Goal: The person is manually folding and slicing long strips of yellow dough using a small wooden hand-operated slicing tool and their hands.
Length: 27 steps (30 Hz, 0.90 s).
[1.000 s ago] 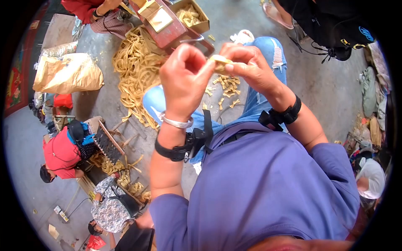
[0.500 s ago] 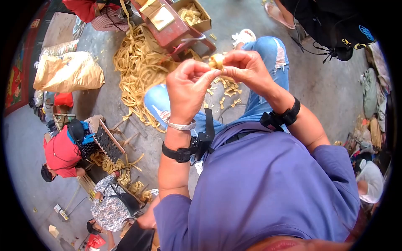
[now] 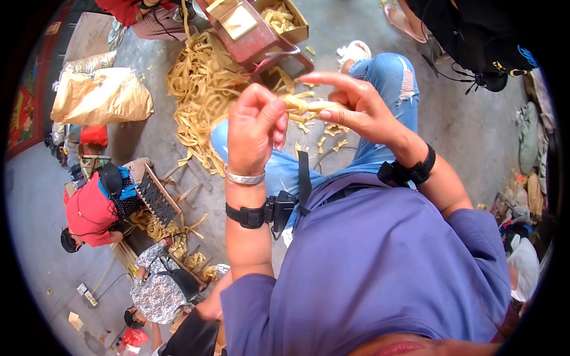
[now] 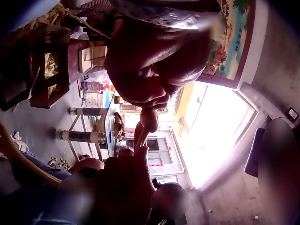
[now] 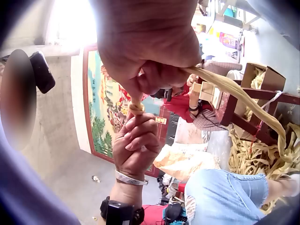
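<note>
A tan, flat strip with a knot (image 3: 297, 105) in it is stretched between my two hands in the head view. My left hand (image 3: 255, 121) pinches one end between thumb and curled fingers. On the other side of the knot, my right hand (image 3: 359, 107) holds the strip against its thumb, index finger stretched out. The right wrist view shows the knot (image 5: 136, 109) just above the left hand's fingertips. From the right hand there, a long tail of strip (image 5: 239, 89) runs down toward the floor pile. In the left wrist view the knot (image 4: 149, 119) is dark against bright windows.
A heap of tan strips (image 3: 202, 89) lies on the floor beyond my left knee. Small knotted pieces (image 3: 339, 145) are scattered between my legs. A red stool (image 3: 252, 44) and a cardboard box (image 3: 291, 26) of tan pieces stand ahead. Other people sit at the left.
The rounded loop between my fingers has become a drawn-in knot. My hands have moved apart, the left one lower, and the right index finger has straightened.
</note>
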{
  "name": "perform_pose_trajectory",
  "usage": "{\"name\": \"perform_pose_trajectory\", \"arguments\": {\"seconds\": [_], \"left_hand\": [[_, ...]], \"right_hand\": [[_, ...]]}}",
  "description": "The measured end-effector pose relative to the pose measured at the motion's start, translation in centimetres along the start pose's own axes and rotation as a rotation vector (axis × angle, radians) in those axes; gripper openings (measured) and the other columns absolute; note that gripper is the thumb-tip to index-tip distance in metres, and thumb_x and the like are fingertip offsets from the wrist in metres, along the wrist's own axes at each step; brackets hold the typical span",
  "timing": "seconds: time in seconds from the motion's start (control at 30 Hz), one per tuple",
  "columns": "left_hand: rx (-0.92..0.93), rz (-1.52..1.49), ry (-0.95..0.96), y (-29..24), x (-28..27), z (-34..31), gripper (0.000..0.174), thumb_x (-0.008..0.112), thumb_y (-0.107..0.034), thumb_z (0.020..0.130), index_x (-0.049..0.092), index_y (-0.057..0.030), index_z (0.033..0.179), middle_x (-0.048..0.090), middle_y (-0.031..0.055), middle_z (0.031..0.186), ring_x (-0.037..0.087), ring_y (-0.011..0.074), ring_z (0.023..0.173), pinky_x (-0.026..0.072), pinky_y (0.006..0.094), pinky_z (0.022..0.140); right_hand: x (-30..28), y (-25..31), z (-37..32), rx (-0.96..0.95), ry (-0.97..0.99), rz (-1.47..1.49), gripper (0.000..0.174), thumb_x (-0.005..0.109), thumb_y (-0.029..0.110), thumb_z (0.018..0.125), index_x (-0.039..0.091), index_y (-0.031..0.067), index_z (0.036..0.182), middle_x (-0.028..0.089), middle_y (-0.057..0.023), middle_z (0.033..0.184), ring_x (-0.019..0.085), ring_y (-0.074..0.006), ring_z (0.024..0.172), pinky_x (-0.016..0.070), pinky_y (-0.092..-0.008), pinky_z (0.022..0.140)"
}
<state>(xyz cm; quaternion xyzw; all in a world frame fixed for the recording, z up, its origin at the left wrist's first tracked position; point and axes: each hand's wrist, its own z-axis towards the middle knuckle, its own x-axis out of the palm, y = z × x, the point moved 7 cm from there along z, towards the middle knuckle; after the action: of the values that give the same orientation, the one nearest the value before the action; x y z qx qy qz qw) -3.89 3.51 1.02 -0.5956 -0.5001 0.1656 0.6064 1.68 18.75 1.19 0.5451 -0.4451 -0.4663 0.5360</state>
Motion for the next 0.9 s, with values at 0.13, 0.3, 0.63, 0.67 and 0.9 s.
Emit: {"name": "perform_pose_trajectory", "arguments": {"seconds": [0.13, 0.3, 0.63, 0.67, 0.9], "left_hand": [[-0.014, 0.001, 0.014, 0.1, -0.4, -0.3, 0.016, 0.058, -0.011, 0.092, 0.048, -0.0070, 0.080, 0.050, 0.0031, 0.061, 0.046, 0.0083, 0.046, 0.0359, 0.0200, 0.035], [0.005, 0.143, -0.011, -0.1, 0.6, 0.2, 0.016, 0.060, -0.013, 0.092, 0.050, -0.0069, 0.080, 0.055, 0.0033, 0.065, 0.049, 0.0086, 0.050, 0.0411, 0.0209, 0.042], [0.026, -0.009, 0.011, 1.3, 1.6, 0.6, 0.013, 0.061, -0.011, 0.090, 0.052, -0.0054, 0.083, 0.058, 0.0054, 0.069, 0.055, 0.0112, 0.054, 0.0444, 0.0214, 0.044], [0.018, -0.017, 0.022, 1.6, 1.7, 0.4, 0.013, 0.060, -0.012, 0.091, 0.052, -0.0054, 0.084, 0.058, 0.0057, 0.069, 0.056, 0.0118, 0.055, 0.0455, 0.0224, 0.044], [-0.067, -0.292, 0.008, 3.2, 1.7, 0.5, 0.024, 0.053, -0.020, 0.095, 0.051, -0.0009, 0.110, 0.061, 0.0100, 0.082, 0.061, 0.0158, 0.064, 0.0560, 0.0300, 0.053]], "right_hand": [[-0.1, -2.1, -1.1, 0.087, -0.001, 0.080, 0.025, 0.061, 0.009, 0.090, 0.061, -0.0020, 0.113, 0.066, -0.0023, 0.090, 0.058, -0.0044, 0.081, 0.0466, -0.0185, 0.070], [0.0, 0.2, 0.3, -0.131, -0.125, 0.053, 0.025, 0.065, 0.008, 0.086, 0.062, -0.0014, 0.109, 0.065, -0.0042, 0.094, 0.059, -0.0085, 0.082, 0.0486, -0.0237, 0.075], [1.3, -0.9, 1.4, -0.059, -0.044, 0.418, 0.022, 0.068, -0.004, 0.073, 0.052, 0.0028, 0.086, 0.058, 0.0002, 0.084, 0.057, -0.0059, 0.079, 0.0476, -0.0213, 0.069], [1.2, -1.3, 1.1, -0.036, -0.039, 0.402, 0.022, 0.068, -0.004, 0.073, 0.051, 0.0031, 0.085, 0.057, 0.0006, 0.084, 0.056, -0.0057, 0.077, 0.0468, -0.0210, 0.068], [0.1, -1.8, 1.2, -0.191, -0.132, 0.296, 0.029, 0.075, 0.000, 0.071, 0.051, 0.0046, 0.085, 0.056, -0.0003, 0.087, 0.056, -0.0069, 0.078, 0.0472, -0.0218, 0.070]]}}
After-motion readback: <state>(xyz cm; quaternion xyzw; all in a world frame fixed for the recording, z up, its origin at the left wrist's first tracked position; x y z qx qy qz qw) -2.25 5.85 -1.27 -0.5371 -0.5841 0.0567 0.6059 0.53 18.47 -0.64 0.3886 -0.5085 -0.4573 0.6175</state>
